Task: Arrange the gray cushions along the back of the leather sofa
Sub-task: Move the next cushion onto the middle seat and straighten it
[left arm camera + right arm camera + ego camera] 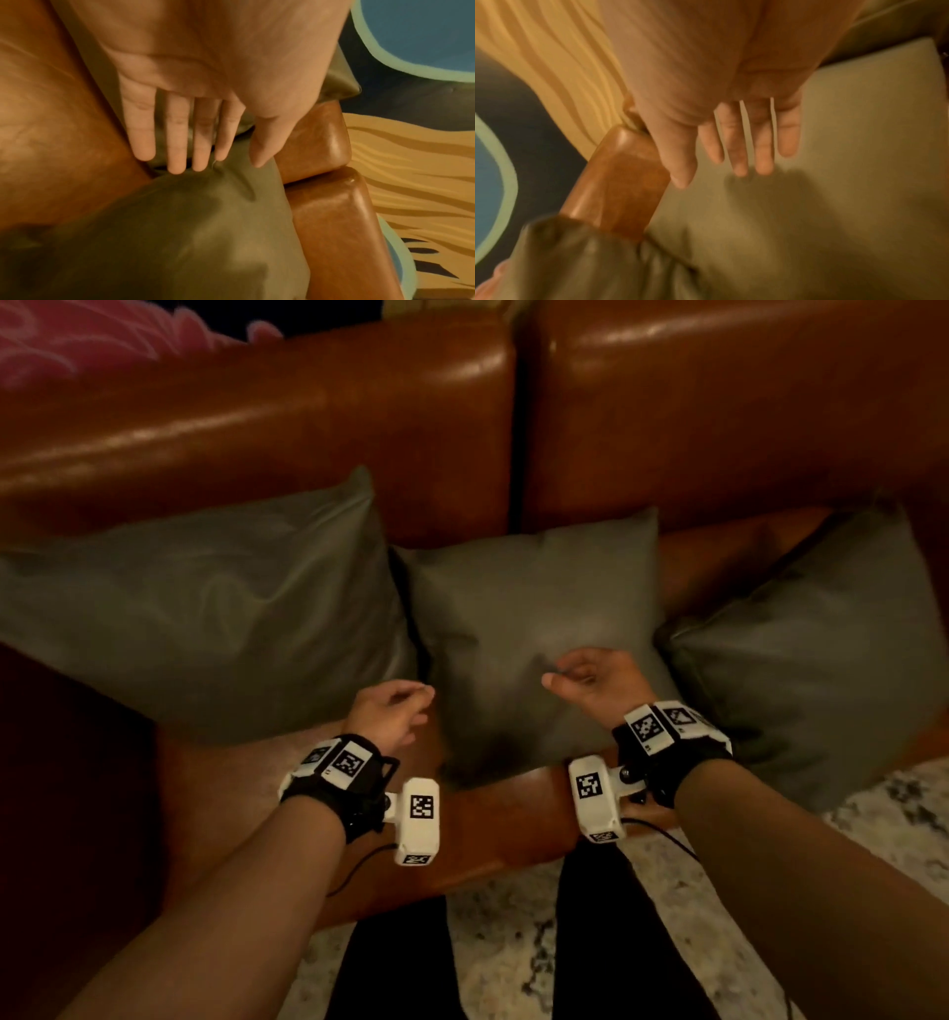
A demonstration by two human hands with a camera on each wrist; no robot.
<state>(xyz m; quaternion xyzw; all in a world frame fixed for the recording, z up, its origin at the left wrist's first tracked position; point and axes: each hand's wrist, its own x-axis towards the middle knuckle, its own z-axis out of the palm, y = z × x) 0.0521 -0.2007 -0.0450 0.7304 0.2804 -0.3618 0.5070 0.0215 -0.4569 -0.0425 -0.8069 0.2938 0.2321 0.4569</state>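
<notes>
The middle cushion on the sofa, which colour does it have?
Plain gray, no pattern; the middle cushion shows best in the head view.

The room is dim, lit warmly enough that soft highlights gleam along rounded upholstery. Below the seat front lies a pale mottled rug with dark speckles [518, 942]. Behind the furniture, at the upper left of the head view, a pink patterned fabric [77, 346] shows against darkness. The wrist views show a painted wall mural with wavy yellow-orange bands [416, 166] and a blue rounded shape edged in pale green [421, 34].
</notes>
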